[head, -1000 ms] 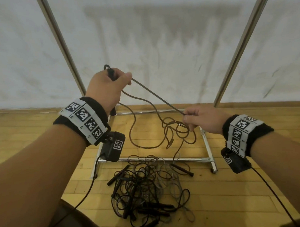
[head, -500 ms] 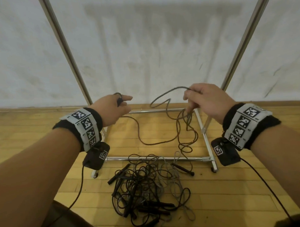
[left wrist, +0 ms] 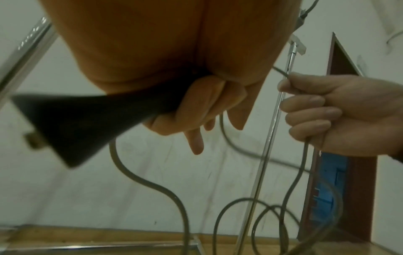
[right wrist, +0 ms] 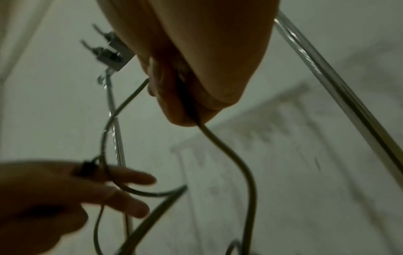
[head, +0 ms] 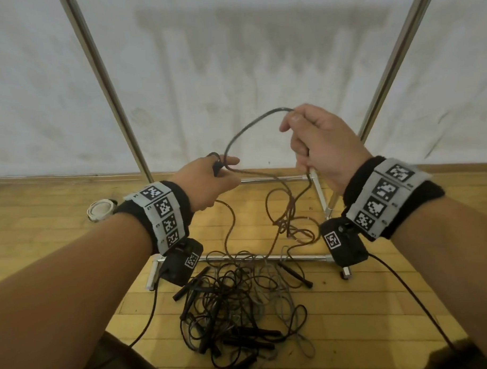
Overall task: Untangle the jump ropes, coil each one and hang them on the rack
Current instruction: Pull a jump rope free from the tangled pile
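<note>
My left hand [head: 214,174] grips a black jump rope handle [left wrist: 76,124], thumb and forefinger stretched toward the right. My right hand [head: 315,143] is raised higher and is closed round the same rope's cord [head: 248,129], which arcs from it down to the left hand. More of that cord [head: 287,210] hangs below in loose tangled loops. A heap of tangled ropes [head: 241,308] with several black handles lies on the wooden floor beneath my hands. The metal rack [head: 267,257] stands behind the heap, its uprights rising on both sides.
A white wall closes off the back. A roll of white tape [head: 100,210] lies on the floor at the left, near the rack's left upright [head: 106,87]. Hooks [right wrist: 104,50] show high on the rack in the right wrist view.
My left hand has dropped from head height to mid height with the handle. My right hand has risen and drawn the cord up, bringing a loop across to the left hand.
</note>
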The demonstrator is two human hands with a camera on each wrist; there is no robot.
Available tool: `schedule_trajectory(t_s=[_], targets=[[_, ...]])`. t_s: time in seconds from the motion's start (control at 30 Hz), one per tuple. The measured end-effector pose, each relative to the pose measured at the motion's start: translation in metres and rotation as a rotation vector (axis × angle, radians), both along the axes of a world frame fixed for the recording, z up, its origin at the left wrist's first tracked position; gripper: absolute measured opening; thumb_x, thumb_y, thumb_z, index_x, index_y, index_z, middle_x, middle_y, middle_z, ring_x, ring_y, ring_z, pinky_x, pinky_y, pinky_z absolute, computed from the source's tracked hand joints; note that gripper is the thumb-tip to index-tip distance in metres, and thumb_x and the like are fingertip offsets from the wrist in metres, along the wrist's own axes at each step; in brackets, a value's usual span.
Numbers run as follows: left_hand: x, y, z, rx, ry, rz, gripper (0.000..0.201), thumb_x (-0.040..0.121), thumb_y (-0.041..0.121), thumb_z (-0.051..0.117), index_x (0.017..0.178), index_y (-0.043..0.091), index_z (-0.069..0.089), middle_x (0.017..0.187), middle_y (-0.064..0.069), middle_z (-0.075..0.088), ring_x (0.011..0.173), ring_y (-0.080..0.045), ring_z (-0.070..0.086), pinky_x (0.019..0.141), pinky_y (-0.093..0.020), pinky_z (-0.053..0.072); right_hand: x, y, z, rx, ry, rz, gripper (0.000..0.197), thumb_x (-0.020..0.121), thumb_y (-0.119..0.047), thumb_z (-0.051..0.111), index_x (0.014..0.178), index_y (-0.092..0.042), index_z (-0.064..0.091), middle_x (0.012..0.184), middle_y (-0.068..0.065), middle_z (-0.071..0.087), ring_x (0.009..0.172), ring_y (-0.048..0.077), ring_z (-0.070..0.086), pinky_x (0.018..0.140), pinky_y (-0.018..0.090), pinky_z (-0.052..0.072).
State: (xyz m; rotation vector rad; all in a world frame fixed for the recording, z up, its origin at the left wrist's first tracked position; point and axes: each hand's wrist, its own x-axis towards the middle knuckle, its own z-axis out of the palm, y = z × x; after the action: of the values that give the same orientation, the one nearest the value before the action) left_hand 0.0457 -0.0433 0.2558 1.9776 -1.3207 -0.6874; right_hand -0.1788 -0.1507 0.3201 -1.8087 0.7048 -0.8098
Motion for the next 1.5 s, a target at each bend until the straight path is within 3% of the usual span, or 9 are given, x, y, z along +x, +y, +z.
schedule_trajectory(t_s=[0.17, 0.33, 0.47, 0.77, 0.93, 1.17, 1.27, 1.4, 1.5], targets=[[-0.016, -0.006, -0.011, 0.025, 0.224, -0.05, 0.064, 0.088, 0.046, 0.081, 0.144, 0.043, 0.051, 0.108, 0.011, 0.076, 0.047, -0.011, 0.057, 0.048, -0.027, 0.049, 0.01, 0.013, -0.005, 0.122, -0.057, 0.138, 0.029, 0.111, -0.029, 0.04, 0.1, -0.013, 0.062, 0.061, 0.002, 0.039, 0.048, 0.017, 0.028, 0.047, 0.03, 0.027], [-0.009, -0.009, -0.002, -0.071, 0.381, -0.035, 0.024, 0.099, 0.044, 0.063, 0.102, 0.023, 0.076, 0.096, 0.0, 0.082, 0.045, -0.01, 0.049, 0.043, -0.025, 0.043, 0.007, 0.013, -0.013, 0.14, 0.029, 0.183, 0.03, 0.111, -0.028, 0.042, 0.105, -0.006, 0.061, 0.062, 0.004, 0.039, 0.048, 0.016, 0.029, 0.045, 0.028, 0.025], [0.027, -0.004, 0.025, -0.251, 0.28, 0.273, 0.019, 0.085, 0.044, 0.074, 0.082, 0.027, 0.081, 0.057, 0.014, 0.059, 0.05, -0.011, 0.045, 0.048, -0.028, 0.037, -0.006, -0.001, -0.029, 0.088, 0.317, 0.186, 0.034, 0.109, -0.03, 0.047, 0.101, -0.002, 0.065, 0.058, -0.002, 0.039, 0.048, 0.013, 0.032, 0.047, 0.029, 0.026], [0.056, 0.015, 0.038, -0.37, 0.07, 0.434, 0.01, 0.086, 0.041, 0.082, 0.083, 0.031, 0.082, 0.057, 0.02, 0.063, 0.05, 0.0, 0.054, 0.053, -0.022, 0.042, -0.025, -0.03, -0.085, -0.23, 0.897, 0.197, 0.044, 0.105, -0.054, 0.037, 0.085, -0.024, 0.063, 0.058, -0.004, 0.063, 0.048, 0.006, 0.055, 0.059, 0.029, 0.047], [0.082, 0.027, 0.046, -0.423, 0.091, 0.621, 0.027, 0.08, 0.056, 0.08, 0.073, 0.03, 0.074, 0.055, 0.016, 0.063, 0.045, -0.006, 0.054, 0.052, -0.028, 0.048, -0.05, -0.057, -0.102, -0.207, 1.156, 0.01, 0.055, 0.107, -0.054, 0.029, 0.099, -0.013, 0.065, 0.069, 0.002, 0.067, 0.052, 0.017, 0.061, 0.051, 0.027, 0.047], [0.073, 0.027, 0.039, -0.195, -0.016, 0.493, 0.024, 0.095, 0.05, 0.069, 0.092, 0.026, 0.075, 0.075, 0.004, 0.067, 0.051, -0.012, 0.052, 0.044, -0.026, 0.043, -0.035, -0.06, -0.088, -0.064, 0.785, -0.125, 0.055, 0.105, -0.055, 0.034, 0.092, -0.014, 0.068, 0.054, 0.0, 0.056, 0.043, 0.017, 0.051, 0.053, 0.032, 0.044], [0.051, 0.019, 0.038, -0.018, -0.099, 0.257, 0.008, 0.099, 0.021, 0.069, 0.105, 0.019, 0.074, 0.093, 0.002, 0.073, 0.053, -0.009, 0.056, 0.043, -0.021, 0.042, -0.014, -0.051, -0.067, 0.129, 0.481, -0.105, 0.044, 0.102, -0.047, 0.047, 0.096, -0.008, 0.068, 0.055, -0.005, 0.044, 0.044, 0.015, 0.04, 0.044, 0.029, 0.038], [0.032, 0.019, 0.039, 0.224, -0.064, -0.131, 0.061, 0.09, 0.0, 0.075, 0.139, 0.032, 0.059, 0.131, 0.002, 0.064, 0.091, -0.023, 0.072, 0.065, -0.036, 0.058, 0.003, -0.033, -0.046, 0.228, 0.427, 0.035, 0.026, 0.098, -0.033, 0.056, 0.094, -0.01, 0.067, 0.056, -0.007, 0.042, 0.047, 0.014, 0.033, 0.042, 0.025, 0.027], [0.025, 0.015, 0.035, 0.284, -0.177, -0.182, 0.06, 0.094, 0.001, 0.069, 0.142, 0.036, 0.056, 0.133, 0.007, 0.064, 0.091, -0.027, 0.075, 0.069, -0.038, 0.064, 0.01, -0.022, -0.04, 0.172, 0.524, 0.092, 0.021, 0.099, -0.024, 0.056, 0.104, -0.008, 0.067, 0.066, 0.001, 0.044, 0.048, 0.014, 0.035, 0.043, 0.026, 0.028]])
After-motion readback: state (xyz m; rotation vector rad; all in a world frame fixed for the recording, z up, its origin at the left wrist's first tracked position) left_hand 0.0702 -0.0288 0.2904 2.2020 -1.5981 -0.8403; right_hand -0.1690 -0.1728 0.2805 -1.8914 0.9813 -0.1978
